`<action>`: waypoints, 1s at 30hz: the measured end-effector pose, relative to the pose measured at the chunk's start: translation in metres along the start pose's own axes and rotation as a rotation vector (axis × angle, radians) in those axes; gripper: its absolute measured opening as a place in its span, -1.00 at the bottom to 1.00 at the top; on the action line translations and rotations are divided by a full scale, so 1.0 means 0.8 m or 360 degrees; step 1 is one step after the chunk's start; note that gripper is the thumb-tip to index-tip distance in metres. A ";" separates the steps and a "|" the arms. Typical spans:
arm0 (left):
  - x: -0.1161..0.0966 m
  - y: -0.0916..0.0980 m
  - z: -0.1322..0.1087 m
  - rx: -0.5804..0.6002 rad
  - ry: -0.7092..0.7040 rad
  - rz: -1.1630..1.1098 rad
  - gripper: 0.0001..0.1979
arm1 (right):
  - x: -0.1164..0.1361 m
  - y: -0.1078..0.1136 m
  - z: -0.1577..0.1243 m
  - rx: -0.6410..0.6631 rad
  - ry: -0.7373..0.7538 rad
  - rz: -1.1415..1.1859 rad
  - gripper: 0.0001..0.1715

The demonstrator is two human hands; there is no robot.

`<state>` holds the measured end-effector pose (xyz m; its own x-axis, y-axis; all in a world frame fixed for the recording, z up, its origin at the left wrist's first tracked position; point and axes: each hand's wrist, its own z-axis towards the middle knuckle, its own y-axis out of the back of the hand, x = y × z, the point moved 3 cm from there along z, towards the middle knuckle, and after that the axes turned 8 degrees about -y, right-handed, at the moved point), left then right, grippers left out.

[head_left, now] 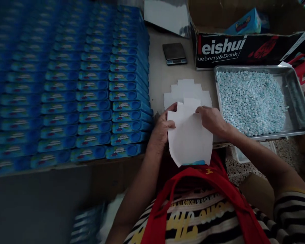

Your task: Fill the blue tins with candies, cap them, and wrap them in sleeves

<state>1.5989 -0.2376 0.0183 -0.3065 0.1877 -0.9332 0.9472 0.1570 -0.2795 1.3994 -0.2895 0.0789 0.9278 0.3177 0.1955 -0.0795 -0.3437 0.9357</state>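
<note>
A die-cut card sheet, white on the side facing me, is held over the table's front edge; a bit of blue print shows at its lower end. My left hand grips its left edge, thumb on top. The fingers of my right hand pinch its upper right part. Behind it another white card sheet lies on the table. To the right, a metal tray holds many small pale blue and white pellets.
Rows of blue boxes cover the left of the table. A small scale sits at the back, beside a black printed carton with a blue box inside. A red stool stands at the far right.
</note>
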 end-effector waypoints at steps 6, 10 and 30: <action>0.011 0.004 0.004 -0.0135 0.0129 0.0204 -0.25 | 0.008 -0.004 -0.014 0.0128 0.0019 -0.0155 -0.49; 0.021 0.002 -0.018 -0.0253 0.0082 0.0177 -0.46 | 0.003 0.000 -0.002 0.0254 0.0065 -0.0176 -0.39; -0.008 -0.031 -0.053 -0.0138 -0.0474 0.0497 -0.56 | -0.013 0.002 -0.044 -0.0032 0.0143 0.0779 -0.62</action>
<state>1.5731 -0.2020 0.0405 0.0456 -0.0465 -0.9979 0.9749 0.2202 0.0343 1.3770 -0.2622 0.0886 0.7447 0.1985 0.6372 -0.5060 -0.4545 0.7330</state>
